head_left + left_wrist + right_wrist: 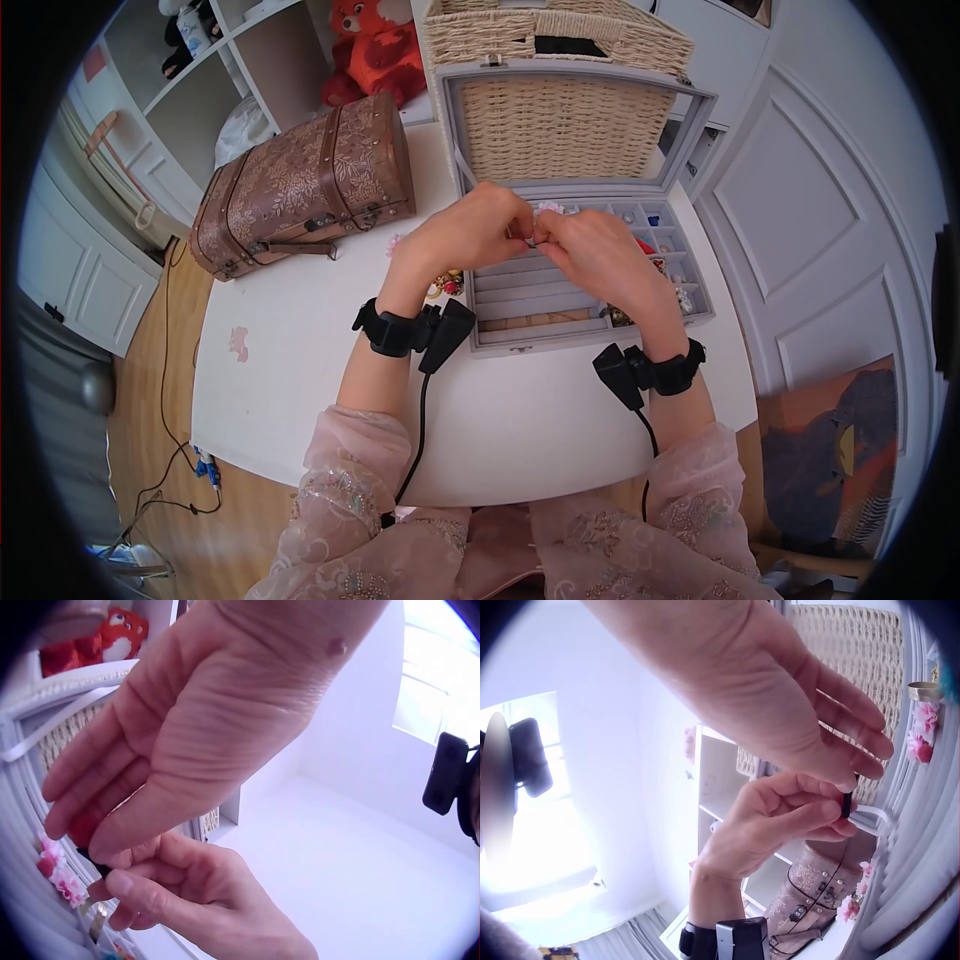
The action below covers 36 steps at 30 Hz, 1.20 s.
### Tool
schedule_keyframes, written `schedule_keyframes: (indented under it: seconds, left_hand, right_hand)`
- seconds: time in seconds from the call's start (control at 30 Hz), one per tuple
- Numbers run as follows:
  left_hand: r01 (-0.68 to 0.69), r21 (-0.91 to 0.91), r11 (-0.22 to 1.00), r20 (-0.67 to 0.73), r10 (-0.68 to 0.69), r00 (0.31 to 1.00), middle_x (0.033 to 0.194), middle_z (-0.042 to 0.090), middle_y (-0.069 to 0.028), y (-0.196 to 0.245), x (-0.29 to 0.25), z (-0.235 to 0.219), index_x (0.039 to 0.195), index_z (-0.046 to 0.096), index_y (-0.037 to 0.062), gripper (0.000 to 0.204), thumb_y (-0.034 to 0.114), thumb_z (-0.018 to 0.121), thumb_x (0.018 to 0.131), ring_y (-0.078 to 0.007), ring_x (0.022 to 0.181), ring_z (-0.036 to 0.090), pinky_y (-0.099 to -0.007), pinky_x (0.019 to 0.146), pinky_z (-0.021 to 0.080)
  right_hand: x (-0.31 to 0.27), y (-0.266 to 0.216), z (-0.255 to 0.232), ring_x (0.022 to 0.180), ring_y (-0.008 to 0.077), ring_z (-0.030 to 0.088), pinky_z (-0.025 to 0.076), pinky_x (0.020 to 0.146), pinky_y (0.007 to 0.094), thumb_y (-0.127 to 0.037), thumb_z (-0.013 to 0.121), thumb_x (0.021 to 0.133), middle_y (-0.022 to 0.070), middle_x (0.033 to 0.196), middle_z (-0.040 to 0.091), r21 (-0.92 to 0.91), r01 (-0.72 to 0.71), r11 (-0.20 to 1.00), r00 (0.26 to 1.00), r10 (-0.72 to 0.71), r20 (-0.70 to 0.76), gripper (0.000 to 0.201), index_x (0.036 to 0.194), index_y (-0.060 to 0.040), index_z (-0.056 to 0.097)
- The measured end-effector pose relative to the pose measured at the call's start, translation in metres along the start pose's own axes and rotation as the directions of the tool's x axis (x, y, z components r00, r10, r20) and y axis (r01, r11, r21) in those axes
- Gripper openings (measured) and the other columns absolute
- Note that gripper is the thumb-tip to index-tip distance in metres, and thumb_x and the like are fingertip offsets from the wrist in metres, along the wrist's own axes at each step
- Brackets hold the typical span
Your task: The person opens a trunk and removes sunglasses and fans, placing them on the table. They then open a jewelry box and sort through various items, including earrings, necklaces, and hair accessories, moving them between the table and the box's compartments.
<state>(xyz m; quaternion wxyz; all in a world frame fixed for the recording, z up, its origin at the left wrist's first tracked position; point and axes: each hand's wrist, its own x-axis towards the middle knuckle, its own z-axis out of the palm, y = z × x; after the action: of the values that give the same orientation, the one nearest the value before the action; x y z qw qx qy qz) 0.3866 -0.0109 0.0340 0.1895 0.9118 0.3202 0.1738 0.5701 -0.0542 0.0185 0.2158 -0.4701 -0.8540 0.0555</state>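
Note:
Both hands meet over the open grey jewellery box (540, 342), fingertips close together. The left hand (468, 232) pinches a small dark band-like piece (847, 804) between thumb and finger; the right hand (603, 262) pinches it from the other side. In the left wrist view, something red (84, 828) shows at the left hand's fingertips. The piece is mostly hidden by fingers in the head view. Under the hands lie padded grey rolls, with pink flowers (69, 886) and a gold ring-shaped piece (925, 691) in the box.
A brown patterned case (300, 190) stands on the white table (540, 430) at the left. Behind the box's raised lid is a wicker basket (560, 38). Gold and red jewellery (450, 284) lies beside the box, left of it. Cables hang from both wrist cameras.

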Motion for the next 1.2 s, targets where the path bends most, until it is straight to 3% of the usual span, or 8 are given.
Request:
schedule_keyframes:
  seconds: [0.17, 0.23, 0.3, 0.63, 0.77, 0.87, 0.93, 1.2]
  left_hand:
    - [0.087, 0.06, 0.994, 0.074, -0.091, 0.993, 0.075, 0.067, -0.0136, -0.023, -0.014, -0.016, 0.081, 0.068, -0.0006, 0.013, 0.001, 0.067, 0.068, -0.0229, 0.069, 0.066, -0.0301, 0.064, 0.052]
    - [0.158, 0.13, 0.979, 0.114, -0.173, 0.978, 0.075, 0.068, -0.013, -0.039, -0.02, -0.02, 0.079, 0.069, 0.0, 0.013, 0.001, 0.067, 0.066, -0.0231, 0.069, 0.066, -0.0303, 0.064, 0.052]
    - [0.488, 0.187, 0.853, 0.133, -0.514, 0.847, 0.073, 0.067, -0.0123, -0.053, -0.024, -0.02, 0.075, 0.07, 0.0004, 0.013, 0.003, 0.068, 0.062, -0.0244, 0.07, 0.066, -0.0308, 0.063, 0.052]
    - [0.661, 0.399, 0.635, 0.123, -0.752, 0.648, 0.078, 0.066, -0.022, -0.044, -0.014, -0.014, 0.076, 0.067, -0.0068, 0.019, -0.002, 0.072, 0.058, -0.0321, 0.073, 0.067, -0.0375, 0.062, 0.054]
    - [0.668, 0.363, 0.65, 0.145, -0.748, 0.648, 0.077, 0.066, -0.0219, -0.049, -0.017, -0.016, 0.077, 0.066, -0.007, 0.021, 0.0, 0.072, 0.058, -0.0329, 0.074, 0.067, -0.0378, 0.063, 0.054]
    - [0.593, 0.404, 0.696, 0.084, -0.674, 0.734, 0.077, 0.065, -0.0222, -0.044, -0.018, -0.017, 0.079, 0.067, -0.0062, 0.023, 0.003, 0.073, 0.059, -0.0337, 0.075, 0.067, -0.038, 0.062, 0.054]
    - [0.599, 0.308, 0.739, 0.153, -0.66, 0.736, 0.072, 0.066, -0.019, -0.035, -0.018, -0.022, 0.076, 0.069, -0.0023, 0.016, 0.009, 0.07, 0.065, -0.028, 0.062, 0.065, -0.0335, 0.056, 0.052]
    - [0.408, 0.251, 0.878, 0.129, -0.448, 0.885, 0.079, 0.067, -0.0159, -0.02, -0.014, -0.019, 0.087, 0.069, 0.0, 0.025, 0.017, 0.071, 0.07, -0.0255, 0.064, 0.065, -0.0333, 0.057, 0.053]
  right_hand:
    - [-0.004, 0.012, -0.012, 0.073, 0.032, 0.063, 0.048, 0.068, 0.0404, -0.011, 0.06, 0.082, 0.0155, 0.078, 0.065, 0.08, -0.115, 0.99, 0.993, 0.115, 0.005, 0.014, 0.094, -0.0035, 0.062]
    - [-0.007, 0.02, -0.017, 0.076, 0.0316, 0.063, 0.048, 0.069, 0.04, -0.01, 0.062, 0.081, 0.0148, 0.078, 0.066, -0.083, -0.154, 0.985, 0.987, 0.149, -0.063, 0.019, 0.098, -0.0026, 0.062]
    - [-0.005, 0.027, -0.016, 0.078, 0.0321, 0.063, 0.048, 0.071, 0.0401, -0.01, 0.063, 0.08, 0.0151, 0.08, 0.066, -0.092, -0.184, 0.979, 0.982, 0.178, -0.064, 0.021, 0.099, -0.0023, 0.062]
    - [-0.012, 0.039, 0.017, 0.112, 0.0292, 0.052, 0.044, 0.094, 0.0373, -0.013, 0.069, 0.076, 0.0106, 0.13, 0.048, -0.293, -0.233, 0.927, 0.948, 0.284, 0.143, 0.052, 0.124, -0.0087, 0.05]
    - [-0.008, 0.042, 0.018, 0.112, 0.028, 0.052, 0.044, 0.094, 0.0368, -0.014, 0.07, 0.076, 0.0092, 0.125, 0.051, -0.254, -0.22, 0.942, 0.939, 0.275, 0.208, 0.047, 0.12, -0.0092, 0.054]
    - [-0.006, 0.038, 0.013, 0.111, 0.0281, 0.053, 0.044, 0.094, 0.0362, -0.015, 0.07, 0.076, 0.0097, 0.122, 0.053, -0.158, -0.236, 0.959, 0.91, 0.275, 0.31, 0.041, 0.114, -0.0067, 0.057]
    - [-0.006, 0.042, 0.017, 0.11, 0.0281, 0.053, 0.044, 0.094, 0.0357, -0.016, 0.069, 0.076, 0.01, 0.118, 0.055, -0.18, -0.187, 0.966, 0.927, 0.235, 0.294, 0.037, 0.109, -0.0043, 0.058]
    - [-0.003, 0.023, 0.006, 0.112, 0.0295, 0.052, 0.044, 0.094, 0.0375, -0.013, 0.068, 0.076, 0.0119, 0.121, 0.056, -0.05, -0.106, 0.993, 0.987, 0.111, 0.112, 0.038, 0.111, -0.0018, 0.057]
